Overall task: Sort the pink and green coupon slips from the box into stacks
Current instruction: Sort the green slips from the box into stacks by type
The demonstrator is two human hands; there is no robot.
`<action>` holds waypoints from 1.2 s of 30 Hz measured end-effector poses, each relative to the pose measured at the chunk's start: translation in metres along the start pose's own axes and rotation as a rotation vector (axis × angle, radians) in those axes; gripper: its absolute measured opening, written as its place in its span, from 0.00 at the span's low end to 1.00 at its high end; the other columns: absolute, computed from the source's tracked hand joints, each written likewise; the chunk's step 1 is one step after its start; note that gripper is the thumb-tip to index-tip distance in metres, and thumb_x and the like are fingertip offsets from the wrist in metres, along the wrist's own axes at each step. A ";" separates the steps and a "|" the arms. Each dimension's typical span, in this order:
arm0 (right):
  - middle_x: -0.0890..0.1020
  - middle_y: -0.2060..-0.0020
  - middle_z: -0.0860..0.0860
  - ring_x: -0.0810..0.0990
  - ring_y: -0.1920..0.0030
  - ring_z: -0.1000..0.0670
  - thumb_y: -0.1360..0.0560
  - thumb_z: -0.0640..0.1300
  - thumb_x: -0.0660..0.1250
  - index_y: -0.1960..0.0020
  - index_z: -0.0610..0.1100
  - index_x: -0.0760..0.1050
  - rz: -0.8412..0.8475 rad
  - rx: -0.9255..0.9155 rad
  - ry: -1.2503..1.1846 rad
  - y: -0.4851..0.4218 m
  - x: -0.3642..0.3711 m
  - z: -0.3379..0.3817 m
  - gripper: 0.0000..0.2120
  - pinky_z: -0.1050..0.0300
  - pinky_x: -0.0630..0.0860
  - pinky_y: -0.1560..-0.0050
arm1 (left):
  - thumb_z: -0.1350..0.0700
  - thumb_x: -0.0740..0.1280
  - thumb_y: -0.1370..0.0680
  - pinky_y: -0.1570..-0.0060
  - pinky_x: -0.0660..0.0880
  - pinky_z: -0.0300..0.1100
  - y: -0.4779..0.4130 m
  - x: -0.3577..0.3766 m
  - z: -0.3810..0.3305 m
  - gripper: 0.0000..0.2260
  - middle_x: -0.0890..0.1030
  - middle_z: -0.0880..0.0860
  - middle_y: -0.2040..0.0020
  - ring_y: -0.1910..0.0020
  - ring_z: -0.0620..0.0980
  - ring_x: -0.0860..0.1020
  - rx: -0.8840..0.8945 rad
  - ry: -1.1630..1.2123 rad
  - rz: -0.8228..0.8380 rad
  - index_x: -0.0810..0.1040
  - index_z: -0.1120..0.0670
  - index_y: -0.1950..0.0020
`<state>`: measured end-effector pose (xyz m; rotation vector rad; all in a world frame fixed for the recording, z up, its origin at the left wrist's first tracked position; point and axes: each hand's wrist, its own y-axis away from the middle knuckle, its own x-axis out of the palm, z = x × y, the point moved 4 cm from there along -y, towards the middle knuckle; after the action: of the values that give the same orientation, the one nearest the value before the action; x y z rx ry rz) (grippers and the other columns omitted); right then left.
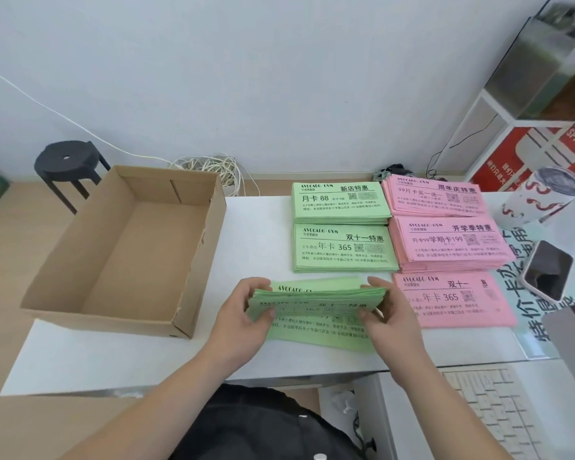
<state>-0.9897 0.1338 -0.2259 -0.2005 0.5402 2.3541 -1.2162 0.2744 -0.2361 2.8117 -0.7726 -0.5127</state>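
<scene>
A bundle of green coupon slips (316, 298) is held a little above the white table (256, 234), over more green slips (319, 336) lying flat. My left hand (246, 313) grips its left end and my right hand (389, 310) grips its right end. Behind them lie two green stacks (341, 202) (344, 249). To their right are three pink stacks (435, 197) (448, 245) (455, 300). The brown cardboard box (123, 247) at the left shows no slips inside.
A phone (546, 275) and a white patterned tumbler (538, 197) sit at the table's right side. A keyboard (498, 410) lies at the lower right. A black stool (67, 164) and a coil of white cable (210, 167) are behind the table.
</scene>
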 end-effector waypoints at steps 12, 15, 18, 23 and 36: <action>0.81 0.52 0.58 0.79 0.51 0.58 0.19 0.38 0.65 0.43 0.51 0.71 -0.049 -0.061 0.269 -0.035 -0.009 0.034 0.10 0.57 0.72 0.57 | 0.59 0.59 0.15 0.49 0.77 0.46 -0.024 0.013 -0.046 0.06 0.79 0.44 0.47 0.47 0.44 0.78 0.030 -0.235 -0.046 0.68 0.48 0.41; 0.82 0.49 0.55 0.81 0.49 0.50 0.20 0.38 0.66 0.35 0.52 0.69 -0.059 -0.013 0.327 -0.063 -0.019 0.056 0.17 0.51 0.75 0.50 | 0.59 0.61 0.16 0.47 0.80 0.48 -0.059 0.016 -0.062 0.06 0.82 0.46 0.47 0.47 0.45 0.81 -0.113 -0.119 0.018 0.72 0.49 0.41; 0.80 0.37 0.49 0.80 0.38 0.44 0.20 0.35 0.65 0.24 0.47 0.65 -0.078 0.028 0.442 -0.089 -0.020 0.071 0.26 0.49 0.75 0.42 | 0.61 0.65 0.17 0.55 0.83 0.46 -0.092 0.028 -0.066 0.08 0.84 0.49 0.47 0.50 0.48 0.83 -0.214 0.003 0.100 0.77 0.51 0.41; 0.81 0.43 0.44 0.80 0.46 0.41 0.20 0.36 0.64 0.25 0.48 0.65 -0.115 0.037 0.672 -0.115 -0.015 0.085 0.25 0.43 0.80 0.47 | 0.62 0.68 0.19 0.61 0.83 0.40 -0.121 0.041 -0.064 0.08 0.85 0.50 0.52 0.54 0.47 0.83 -0.207 0.064 0.089 0.81 0.53 0.42; 0.62 0.23 0.55 0.60 0.23 0.52 0.23 0.53 0.72 0.26 0.56 0.67 0.210 -0.181 1.151 -0.111 0.004 0.077 0.28 0.50 0.72 0.32 | 0.41 0.74 0.29 0.34 0.71 0.43 -0.122 0.044 -0.051 0.35 0.72 0.44 0.32 0.32 0.46 0.72 0.096 -0.543 0.156 0.66 0.44 0.24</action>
<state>-0.9179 0.2439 -0.1937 -1.6938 0.8788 2.2867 -1.1058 0.3593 -0.2326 2.6804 -1.1239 -1.2665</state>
